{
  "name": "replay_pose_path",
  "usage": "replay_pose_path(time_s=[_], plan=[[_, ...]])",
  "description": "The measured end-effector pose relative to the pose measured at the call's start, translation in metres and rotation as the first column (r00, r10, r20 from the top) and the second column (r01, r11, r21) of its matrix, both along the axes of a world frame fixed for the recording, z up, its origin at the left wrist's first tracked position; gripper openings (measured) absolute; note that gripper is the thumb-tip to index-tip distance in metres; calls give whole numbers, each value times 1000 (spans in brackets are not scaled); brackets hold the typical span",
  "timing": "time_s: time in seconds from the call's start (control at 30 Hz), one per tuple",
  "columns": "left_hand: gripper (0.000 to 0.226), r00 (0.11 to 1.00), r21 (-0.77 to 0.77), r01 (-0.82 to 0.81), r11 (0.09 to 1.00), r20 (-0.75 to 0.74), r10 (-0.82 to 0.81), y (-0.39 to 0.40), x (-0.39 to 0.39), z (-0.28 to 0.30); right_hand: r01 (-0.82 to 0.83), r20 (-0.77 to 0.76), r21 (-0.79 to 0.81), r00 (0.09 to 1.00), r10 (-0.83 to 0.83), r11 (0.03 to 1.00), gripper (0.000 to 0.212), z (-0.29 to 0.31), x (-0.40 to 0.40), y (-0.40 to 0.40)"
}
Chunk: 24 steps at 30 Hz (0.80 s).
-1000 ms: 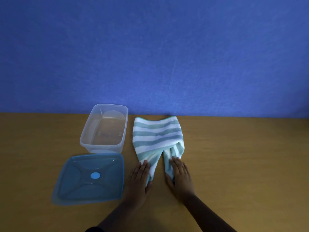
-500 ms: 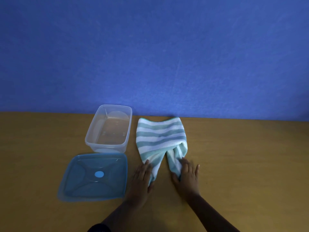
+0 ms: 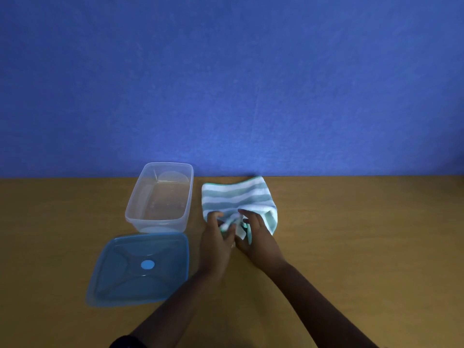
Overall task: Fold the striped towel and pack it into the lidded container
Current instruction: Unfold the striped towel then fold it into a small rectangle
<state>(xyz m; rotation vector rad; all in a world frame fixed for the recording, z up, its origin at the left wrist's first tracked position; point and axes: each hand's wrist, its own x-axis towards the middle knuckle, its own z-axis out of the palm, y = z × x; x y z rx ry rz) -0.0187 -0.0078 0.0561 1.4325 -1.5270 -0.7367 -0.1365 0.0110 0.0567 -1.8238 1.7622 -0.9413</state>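
Note:
The striped towel [image 3: 237, 194], white with pale green bands, lies on the wooden table near the blue wall. Its near end is bunched up and lifted. My left hand [image 3: 217, 241] pinches the near left corner and my right hand [image 3: 256, 234] pinches the near right corner, both raised and pushed toward the towel's middle. The clear container [image 3: 160, 197] stands open and empty just left of the towel. Its blue lid [image 3: 140, 267] lies flat in front of it, left of my left hand.
The wooden table [image 3: 364, 234] stretches right of the towel. A blue wall [image 3: 226, 84] rises right behind the towel and container.
Both hands went from lying flat on the towel's near corners to gripping them, and have carried them up and away from me. The towel now looks shorter.

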Motion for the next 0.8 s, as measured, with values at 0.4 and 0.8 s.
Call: replay_pose_path(time_s=[0.4,0.8], plan=[[24,960,9,172,985,-227,-166,-15,-1,64,155,132,-158,982,-134,975,3,66,-2,-15],[4,968,2,151,988,-203,-148,-14,13,66,358,429,-82,855,-291,930,19,79,-8,-7]])
